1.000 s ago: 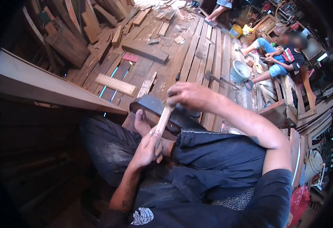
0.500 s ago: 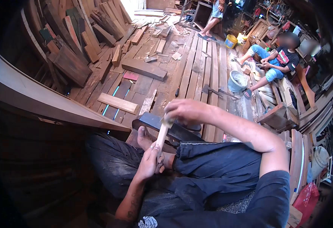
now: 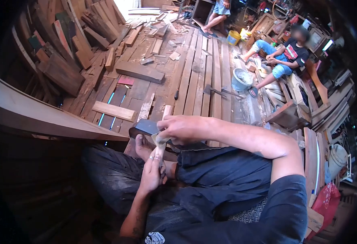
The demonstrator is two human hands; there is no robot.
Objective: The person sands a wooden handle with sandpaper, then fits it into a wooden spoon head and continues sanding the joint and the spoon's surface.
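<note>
A slim, pale wooden stick (image 3: 168,110) stands tilted in front of my crossed legs. My left hand (image 3: 150,175) is closed around its lower end, close to my bare foot (image 3: 141,147). Partway up the stick, my right hand (image 3: 182,129) is closed on a small tan folded piece, apparently sandpaper (image 3: 161,140), pressed against the wood. The stick's upper end pokes out beyond my right fingers. Behind the hands lies a dark block (image 3: 145,127), partly covered by my right hand.
A thick plank (image 3: 139,72) and a pale board (image 3: 114,110) lie on the slatted floor. Further right are a hammer-like tool (image 3: 219,91) and a grey bucket (image 3: 242,79). One person sits (image 3: 294,53) at the right; another stands (image 3: 219,12) at the back. Timber (image 3: 64,73) leans at left.
My right hand has slid down the stick toward my left hand, exposing the stick's upper end. The view has shifted slightly, so the surroundings sit further left.
</note>
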